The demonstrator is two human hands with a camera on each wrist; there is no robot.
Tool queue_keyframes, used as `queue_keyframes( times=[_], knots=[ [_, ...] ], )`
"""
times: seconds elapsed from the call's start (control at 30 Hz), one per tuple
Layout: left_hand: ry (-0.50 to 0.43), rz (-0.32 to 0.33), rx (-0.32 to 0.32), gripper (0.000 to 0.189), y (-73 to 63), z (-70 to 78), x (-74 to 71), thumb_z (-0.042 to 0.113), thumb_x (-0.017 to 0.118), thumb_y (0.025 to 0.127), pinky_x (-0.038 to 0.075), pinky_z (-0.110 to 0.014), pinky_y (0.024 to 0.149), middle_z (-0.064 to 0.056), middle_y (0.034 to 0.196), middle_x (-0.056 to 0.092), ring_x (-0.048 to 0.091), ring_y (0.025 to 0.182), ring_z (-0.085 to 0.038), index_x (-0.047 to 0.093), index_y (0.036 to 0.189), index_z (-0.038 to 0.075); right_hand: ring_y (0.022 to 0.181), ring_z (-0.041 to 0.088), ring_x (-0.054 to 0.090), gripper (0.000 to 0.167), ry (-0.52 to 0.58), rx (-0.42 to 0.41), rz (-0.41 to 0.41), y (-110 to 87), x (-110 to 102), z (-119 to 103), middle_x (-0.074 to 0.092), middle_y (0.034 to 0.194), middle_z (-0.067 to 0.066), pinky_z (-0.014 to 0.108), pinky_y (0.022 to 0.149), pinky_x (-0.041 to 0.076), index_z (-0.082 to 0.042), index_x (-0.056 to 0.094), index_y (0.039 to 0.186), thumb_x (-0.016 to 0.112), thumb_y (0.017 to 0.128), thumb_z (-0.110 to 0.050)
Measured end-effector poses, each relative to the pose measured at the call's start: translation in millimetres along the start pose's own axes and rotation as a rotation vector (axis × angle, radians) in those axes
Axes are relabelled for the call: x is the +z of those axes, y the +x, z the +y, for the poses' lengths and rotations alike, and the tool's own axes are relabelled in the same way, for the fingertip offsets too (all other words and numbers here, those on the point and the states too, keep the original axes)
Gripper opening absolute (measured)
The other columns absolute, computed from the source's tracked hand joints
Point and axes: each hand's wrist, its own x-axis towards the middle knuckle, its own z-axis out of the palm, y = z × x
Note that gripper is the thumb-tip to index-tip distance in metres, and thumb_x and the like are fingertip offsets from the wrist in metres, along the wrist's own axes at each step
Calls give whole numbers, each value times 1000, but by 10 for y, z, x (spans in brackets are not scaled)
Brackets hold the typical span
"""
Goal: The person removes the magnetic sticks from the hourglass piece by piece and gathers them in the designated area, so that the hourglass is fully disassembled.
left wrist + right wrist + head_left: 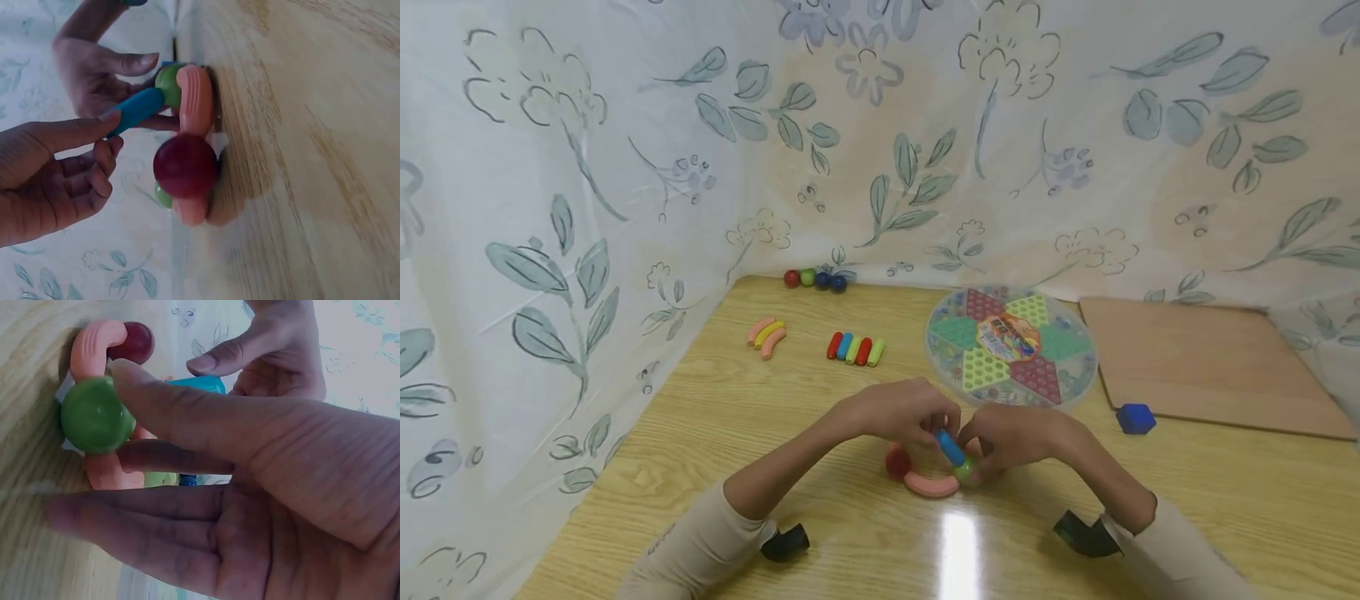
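My left hand (898, 412) pinches one end of a blue stick (139, 110) between thumb and fingers. The stick's other end meets a green ball (97, 414). Around that ball are the thumb and index finger of my right hand (1018, 435), its other fingers stretched out beneath. Low on the table, a pink curved stick (931, 485) links the green ball with a red ball (898, 462). Another pink curved stick (112, 474) leaves the green ball on the opposite side. Part of this joined shape is hidden behind my hands in the head view.
Several straight coloured sticks (855, 349) and some curved sticks (767, 336) lie farther left. Several balls (815, 280) line the back edge. A round star-patterned game board (955, 333) lies beyond my hands, a blue cube (1136, 418) and brown board (1210, 362) to the right.
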Motion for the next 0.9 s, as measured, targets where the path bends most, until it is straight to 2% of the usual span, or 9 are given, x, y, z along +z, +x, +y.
queue_keyframes(
  times=[0.07,0.17,0.23,0.4,0.6,0.7,0.8,0.9],
  knots=[
    [8,-3,7,11,4,10,-6,10,78,94,46,-12,70,-4,93,76,56,76,-2,73,104,8,55,-3,49,30,-6,-21,2,-1,0,6,67,67,-4,15,54,43,-3,77,116,80,92,-22],
    [6,-6,0,14,13,29,-4,10,80,92,47,-12,72,-3,95,76,57,78,-1,73,105,7,60,-5,54,20,-10,-57,17,14,8,3,72,74,-5,15,58,48,-6,79,100,80,93,-24],
    [-7,-18,-7,16,25,41,9,10,80,92,49,-10,74,-2,97,78,60,80,2,75,106,7,58,-6,51,19,0,-57,16,23,15,-7,66,68,-10,14,56,44,-8,78,86,80,92,-25],
    [-27,-33,4,13,56,58,54,11,80,92,51,-8,75,-1,96,81,59,78,7,80,105,7,50,-2,31,26,49,-19,1,4,28,-22,38,55,-16,14,50,25,-8,77,73,79,93,-25],
    [-54,-49,74,12,76,32,36,8,79,91,53,-9,79,-2,97,82,64,83,7,82,103,6,49,-2,32,29,74,-12,-4,-4,34,-30,41,54,-16,13,49,25,-6,75,70,79,93,-24],
    [-85,-54,91,11,55,12,7,7,77,92,53,-10,81,-3,98,81,63,84,6,81,102,6,50,-3,41,25,70,-1,-2,5,39,-45,55,56,-12,12,50,34,-7,76,74,80,92,-24],
    [-111,-17,66,13,15,-51,-38,7,73,96,52,-12,82,-3,100,80,60,84,3,79,107,7,60,-3,57,19,58,30,3,12,49,-59,74,72,-4,14,57,47,-8,81,87,82,90,-26],
    [-133,53,19,18,-39,-155,-117,8,65,102,52,-14,81,-5,104,77,64,86,-2,76,116,6,58,-3,54,24,37,29,-8,26,55,-68,74,71,-3,14,56,45,-4,82,101,82,90,-26]
  ],
)
